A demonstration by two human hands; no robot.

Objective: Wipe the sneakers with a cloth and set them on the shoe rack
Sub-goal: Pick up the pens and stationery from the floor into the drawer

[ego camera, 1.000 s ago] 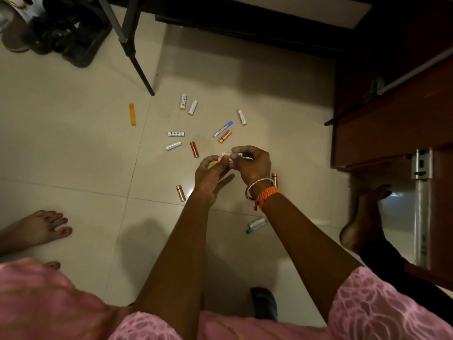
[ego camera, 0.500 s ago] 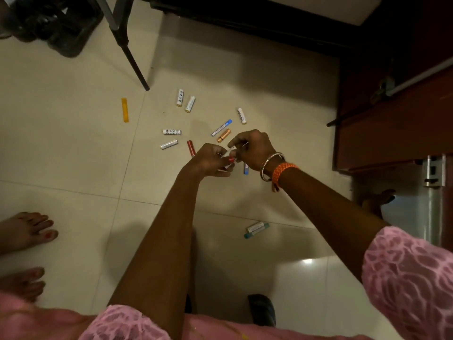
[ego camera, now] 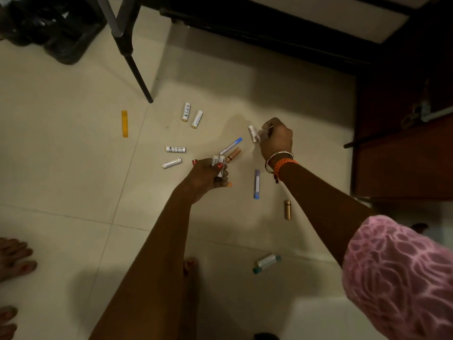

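No sneaker, cloth or shoe rack can be made out. Small tubes lie scattered on the tiled floor [ego camera: 73, 168]. My left hand [ego camera: 208, 175] grips two white labelled tubes [ego camera: 219, 165] just above the floor. My right hand [ego camera: 277, 138], with bangles and an orange thread at the wrist, reaches farther out and pinches the near end of a white tube [ego camera: 252, 133] lying on the floor.
Around the hands lie a yellow tube [ego camera: 124, 123], several white tubes [ego camera: 186, 112], a blue-capped tube [ego camera: 230, 146], a purple tube [ego camera: 256, 184] and copper tubes [ego camera: 287, 209]. A black stand leg [ego camera: 137, 69] and a dark heap [ego camera: 49, 33] are far left; a wooden cabinet [ego camera: 404, 155] stands right.
My hands were together over the middle of the floor. My right hand has moved out to the right onto a white tube; my left hand stays back with its tubes.
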